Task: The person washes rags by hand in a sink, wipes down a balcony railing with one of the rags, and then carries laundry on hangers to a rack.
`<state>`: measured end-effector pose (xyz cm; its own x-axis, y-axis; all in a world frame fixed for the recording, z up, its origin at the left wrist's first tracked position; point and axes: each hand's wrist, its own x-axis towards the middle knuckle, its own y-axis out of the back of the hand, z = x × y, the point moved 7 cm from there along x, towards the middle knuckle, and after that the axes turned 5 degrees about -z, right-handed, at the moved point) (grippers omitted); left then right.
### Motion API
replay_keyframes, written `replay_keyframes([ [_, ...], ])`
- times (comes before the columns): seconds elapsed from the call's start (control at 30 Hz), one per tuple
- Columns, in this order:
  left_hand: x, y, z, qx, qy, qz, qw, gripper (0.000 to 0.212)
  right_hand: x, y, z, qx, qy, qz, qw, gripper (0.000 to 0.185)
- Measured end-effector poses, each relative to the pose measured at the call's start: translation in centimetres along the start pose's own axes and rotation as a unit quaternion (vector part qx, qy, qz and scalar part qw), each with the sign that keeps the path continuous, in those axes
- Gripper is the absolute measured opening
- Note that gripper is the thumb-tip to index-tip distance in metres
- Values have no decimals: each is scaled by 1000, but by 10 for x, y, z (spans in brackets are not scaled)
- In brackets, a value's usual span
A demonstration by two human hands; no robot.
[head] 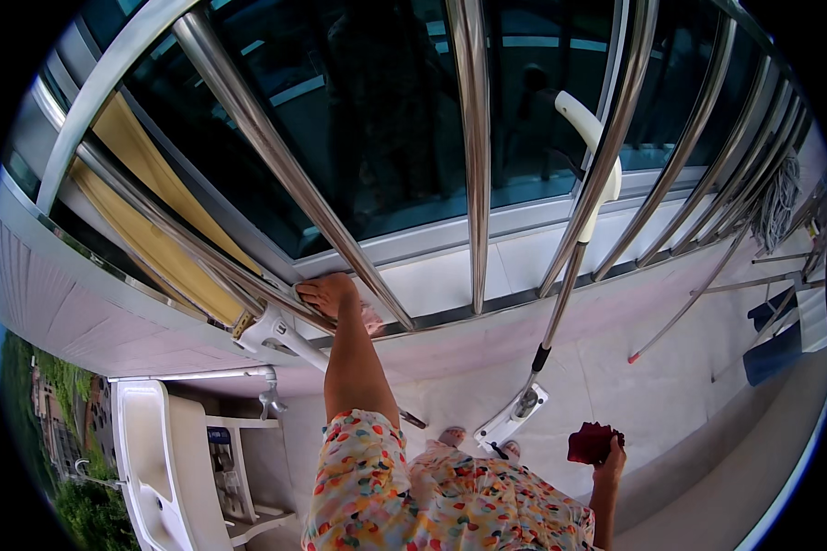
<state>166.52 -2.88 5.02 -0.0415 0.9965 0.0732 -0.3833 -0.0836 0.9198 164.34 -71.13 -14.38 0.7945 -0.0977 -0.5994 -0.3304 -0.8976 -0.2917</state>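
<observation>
My left hand [327, 295] reaches between the stainless steel bars [477, 158] to the white window sill [441, 272], close to the lower corner of the window frame. A pink cloth [371, 318] shows beside and beneath the wrist; the fingers press down there, and their grip is partly hidden. Low on the right, my right hand [612, 460] holds a dark red, cloth-like piece [590, 443] with an uneven edge, away from the bars. Behind the bars, the dark window glass [386, 124] carries reflections.
A long-handled flat mop [513, 415] leans on the bars by my feet. Left of my arm stand a yellow board-like item [172, 220] and a white-headed tool [276, 332]. A white sink [145, 441] and tap [271, 403] are lower left. A string mop [779, 200] hangs far right.
</observation>
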Motion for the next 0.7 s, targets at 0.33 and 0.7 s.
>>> replay_keyframes([
  [0.33,-74,-35,27,-13,-399,5,917,46,4,1,10,-75,-16,24,997,29],
  [0.7,-64,-24,15,-51,-380,-53,922,40,0,-54,-3,-48,-11,-47,998,31],
])
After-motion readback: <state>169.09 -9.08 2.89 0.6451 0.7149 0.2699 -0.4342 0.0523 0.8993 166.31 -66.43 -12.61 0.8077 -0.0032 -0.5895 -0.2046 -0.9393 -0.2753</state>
